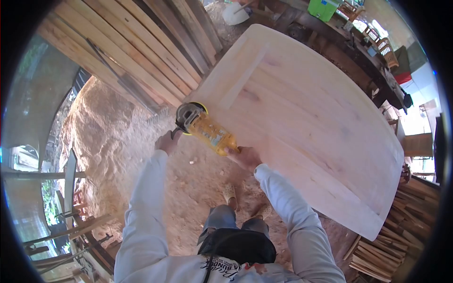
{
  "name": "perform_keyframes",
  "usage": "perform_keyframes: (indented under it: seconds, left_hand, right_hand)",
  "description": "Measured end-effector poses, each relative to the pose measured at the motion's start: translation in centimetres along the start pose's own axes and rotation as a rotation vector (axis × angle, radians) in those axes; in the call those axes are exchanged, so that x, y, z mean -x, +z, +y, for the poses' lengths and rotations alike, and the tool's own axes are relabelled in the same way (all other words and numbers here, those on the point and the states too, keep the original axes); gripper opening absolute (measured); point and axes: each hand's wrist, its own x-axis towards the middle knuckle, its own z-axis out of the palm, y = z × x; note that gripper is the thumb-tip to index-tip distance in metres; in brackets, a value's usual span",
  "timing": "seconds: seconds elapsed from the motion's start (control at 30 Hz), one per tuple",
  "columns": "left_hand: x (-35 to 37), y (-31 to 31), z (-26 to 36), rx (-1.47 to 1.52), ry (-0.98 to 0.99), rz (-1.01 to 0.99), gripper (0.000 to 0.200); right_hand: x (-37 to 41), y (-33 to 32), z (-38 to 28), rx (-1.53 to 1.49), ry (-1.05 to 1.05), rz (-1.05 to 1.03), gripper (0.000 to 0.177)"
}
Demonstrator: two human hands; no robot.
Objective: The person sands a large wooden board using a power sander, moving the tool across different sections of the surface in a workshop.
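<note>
A yellow angle grinder (211, 132) with a dark guard and a round disc at its head lies over the near left corner of a large wooden tabletop (306, 118). My left hand (168, 142) is closed around the side handle by the disc. Wrapped round the rear of the yellow body is my right hand (246, 157). The disc overlaps the tabletop's edge in this view. Pale, sanded-looking wood with a few darker streaks makes up the tabletop, and a lighter band crosses its left end.
Long planks (122, 42) are stacked at the upper left, beside a heap of sawdust (108, 113). A rake (158, 115) rests against that heap. Wood offcuts (382, 254) lie at the lower right. Behind the tabletop stands a dark workbench (358, 61) with a green box (323, 8).
</note>
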Motion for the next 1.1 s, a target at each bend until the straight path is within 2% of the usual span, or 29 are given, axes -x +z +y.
perform_keyframes:
  seconds: [0.1, 0.2, 0.4, 0.77, 0.9, 1.1]
  left_hand:
    - [1.8, 0.5, -0.3, -0.006, -0.026, -0.017, 0.072]
    - [3.6, 2.0, 0.5, 0.033, -0.017, -0.017, 0.073]
    - [5.4, 3.9, 5.6, 0.059, 0.04, -0.031, 0.073]
    - [0.1, 2.7, 14.2, 0.044, 0.051, 0.018, 0.069]
    - [-3.1, 2.4, 17.1, 0.03, 0.038, 0.042, 0.068]
    - [-6.2, 1.0, 22.2, 0.061, 0.056, 0.033, 0.067]
  right_hand:
    - [1.5, -0.4, -0.1, 0.005, 0.024, -0.034, 0.084]
    - [3.8, -2.4, -0.6, 0.009, 0.14, -0.107, 0.077]
    - [5.7, -4.6, 4.4, 0.057, 0.11, 0.009, 0.076]
    - [0.6, -11.4, 7.9, 0.045, 0.114, -0.042, 0.086]
    - [-2.2, -13.4, 9.2, 0.026, 0.037, 0.094, 0.08]
    - [-5.1, -17.3, 10.4, -0.014, 0.049, 0.103, 0.083]
